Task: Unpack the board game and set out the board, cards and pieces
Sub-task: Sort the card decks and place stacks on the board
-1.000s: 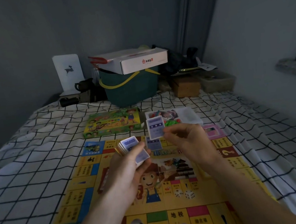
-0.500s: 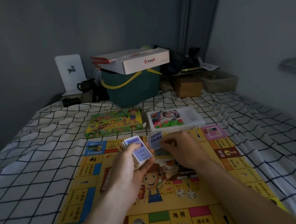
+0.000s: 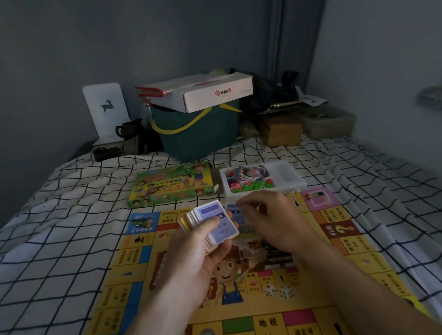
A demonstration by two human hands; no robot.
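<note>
Head view: card deck (image 3: 213, 226) was gripped by left hand (image 3: 198, 250); one card (image 3: 234, 214) pinched by right hand (image 3: 272, 218) near board (image 3: 129, 257) far edge. Card sorting judged underway; laying it flat needed next.

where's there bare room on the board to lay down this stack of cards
The board's left side, between your left hand and the checked sheet, looks bare. So does the right edge strip past your right hand. The far edge is crowded: game box and pieces tray.

Card stack (image 3: 213, 223) in left hand (image 3: 198, 253)
</note>
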